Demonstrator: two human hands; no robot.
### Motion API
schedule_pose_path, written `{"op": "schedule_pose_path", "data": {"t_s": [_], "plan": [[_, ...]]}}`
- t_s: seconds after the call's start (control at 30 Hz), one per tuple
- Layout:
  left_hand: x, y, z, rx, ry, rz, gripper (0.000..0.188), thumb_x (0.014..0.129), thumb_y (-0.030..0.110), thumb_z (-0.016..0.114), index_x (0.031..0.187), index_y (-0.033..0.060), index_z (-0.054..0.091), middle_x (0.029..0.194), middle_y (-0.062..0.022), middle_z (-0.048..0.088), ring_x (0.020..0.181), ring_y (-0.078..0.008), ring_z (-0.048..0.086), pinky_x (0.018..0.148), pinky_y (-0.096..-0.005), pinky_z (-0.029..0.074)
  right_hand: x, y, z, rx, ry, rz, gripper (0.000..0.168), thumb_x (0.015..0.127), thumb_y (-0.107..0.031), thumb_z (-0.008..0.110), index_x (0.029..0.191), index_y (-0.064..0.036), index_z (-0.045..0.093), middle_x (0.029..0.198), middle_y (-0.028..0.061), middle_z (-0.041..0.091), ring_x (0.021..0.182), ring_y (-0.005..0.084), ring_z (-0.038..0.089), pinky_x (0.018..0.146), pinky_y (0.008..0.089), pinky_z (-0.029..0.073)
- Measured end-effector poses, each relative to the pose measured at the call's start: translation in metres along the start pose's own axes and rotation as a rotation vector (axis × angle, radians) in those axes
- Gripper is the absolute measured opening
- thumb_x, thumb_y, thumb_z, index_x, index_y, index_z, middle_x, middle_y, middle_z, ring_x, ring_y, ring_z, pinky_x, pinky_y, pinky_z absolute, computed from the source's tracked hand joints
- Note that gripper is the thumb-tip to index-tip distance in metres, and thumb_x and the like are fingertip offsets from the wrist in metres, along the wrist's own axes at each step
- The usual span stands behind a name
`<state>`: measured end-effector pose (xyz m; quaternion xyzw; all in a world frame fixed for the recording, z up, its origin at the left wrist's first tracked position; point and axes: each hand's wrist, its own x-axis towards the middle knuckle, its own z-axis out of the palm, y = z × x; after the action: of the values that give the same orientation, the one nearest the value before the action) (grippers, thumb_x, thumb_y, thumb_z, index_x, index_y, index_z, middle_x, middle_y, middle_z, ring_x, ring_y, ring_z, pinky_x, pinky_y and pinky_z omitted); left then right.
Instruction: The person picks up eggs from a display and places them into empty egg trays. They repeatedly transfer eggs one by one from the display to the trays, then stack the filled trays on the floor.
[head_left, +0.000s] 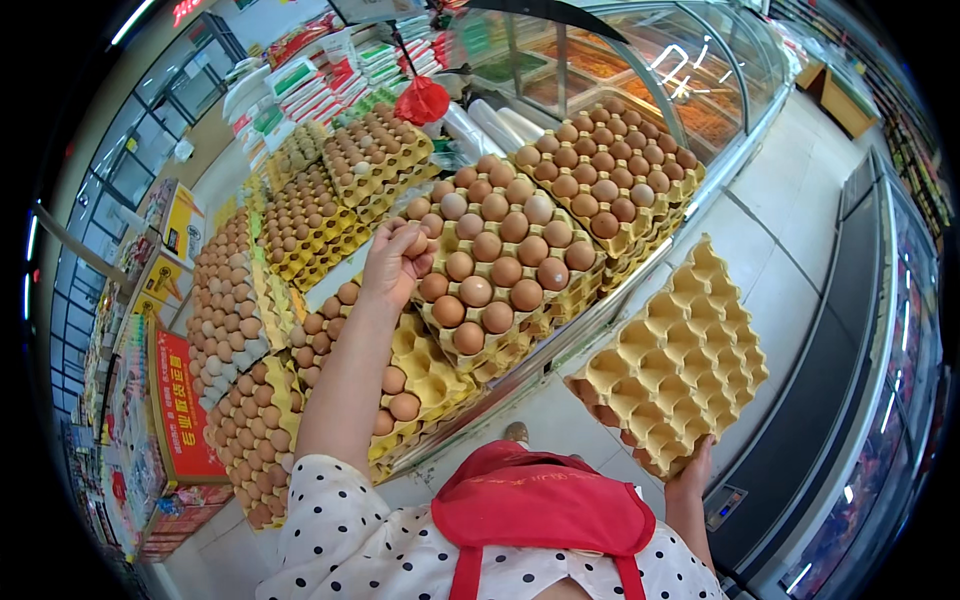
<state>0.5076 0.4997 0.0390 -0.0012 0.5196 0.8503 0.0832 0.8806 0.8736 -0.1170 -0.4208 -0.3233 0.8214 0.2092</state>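
My left hand (397, 262) has its fingers curled around a brown egg (415, 244), over the left edge of a full egg tray (506, 255). My right hand (694, 469) grips the near corner of a yellow molded-pulp egg tray (675, 360), held out over the aisle. Its upper cups hold nothing. Brown rounded shapes, apparently eggs, show under its lower left edge. Below my left forearm lies a partly filled yellow tray (431, 360), with eggs at its left and bare cups at its right. The forearm hides part of it.
More stacked egg trays (611, 169) stand at the back right and left (225, 300). A curved glass display case (637, 67) with food bins is behind them. A red plastic bag (422, 100) hangs there. A chest freezer (862, 375) runs along the right, across the tiled aisle.
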Motion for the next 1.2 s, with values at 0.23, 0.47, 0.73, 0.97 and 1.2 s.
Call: {"op": "schedule_pose_path", "data": {"t_s": [0.23, 0.47, 0.73, 0.97, 1.2], "plan": [[0.007, 0.003, -0.005, -0.089, 0.044, -0.113, 0.031, 0.101, 0.036, 0.042, 0.110, 0.0073, 0.050, 0.101, -0.0111, 0.059, 0.084, -0.0249, 0.062, 0.066, -0.0341, 0.051, 0.001, 0.006, -0.002, -0.031, -0.001, 0.032, 0.058, 0.100, -0.047, 0.039, 0.142, -0.007, 0.034, 0.142, 0.0086, 0.042, 0.126, 0.0297, 0.046, 0.101, 0.0461, 0.042], [0.009, 0.001, -0.005, -0.062, -0.039, -0.053, 0.021, 0.095, 0.011, 0.049, 0.114, 0.0036, 0.047, 0.115, -0.0145, 0.056, 0.100, -0.0304, 0.062, 0.085, -0.0385, 0.053, 0.002, 0.005, -0.001, -0.029, 0.002, 0.035, 0.058, 0.100, -0.046, 0.041, 0.141, -0.006, 0.035, 0.141, 0.0081, 0.043, 0.126, 0.0284, 0.046, 0.100, 0.0452, 0.043], [0.013, 0.003, -0.009, 0.019, -0.071, -0.171, 0.029, 0.092, 0.008, 0.055, 0.118, 0.0023, 0.046, 0.111, -0.0141, 0.057, 0.099, -0.0272, 0.063, 0.078, -0.0289, 0.056, 0.000, 0.004, -0.002, -0.034, 0.000, 0.040, 0.057, 0.100, -0.045, 0.040, 0.141, -0.006, 0.035, 0.141, 0.0075, 0.043, 0.125, 0.0278, 0.047, 0.100, 0.0445, 0.044], [0.019, -0.011, 0.005, 1.035, 0.076, 0.223, 0.042, 0.075, 0.025, 0.075, 0.105, 0.0045, 0.054, 0.092, -0.0085, 0.064, 0.086, -0.0248, 0.065, 0.071, -0.0342, 0.052, -0.003, 0.001, -0.001, -0.018, 0.009, 0.070, 0.056, 0.100, -0.045, 0.040, 0.141, -0.007, 0.036, 0.140, 0.0081, 0.044, 0.124, 0.0282, 0.047, 0.099, 0.0465, 0.044], [0.028, -0.017, 0.013, 1.696, -0.054, 0.363, 0.035, 0.076, 0.023, 0.072, 0.102, 0.0064, 0.056, 0.098, -0.0157, 0.060, 0.094, -0.0354, 0.059, 0.081, -0.0443, 0.049, -0.006, 0.002, -0.007, -0.039, 0.048, 0.018, 0.053, 0.100, -0.043, 0.043, 0.138, -0.007, 0.039, 0.138, 0.0091, 0.047, 0.122, 0.0280, 0.050, 0.098, 0.0460, 0.045]]}}
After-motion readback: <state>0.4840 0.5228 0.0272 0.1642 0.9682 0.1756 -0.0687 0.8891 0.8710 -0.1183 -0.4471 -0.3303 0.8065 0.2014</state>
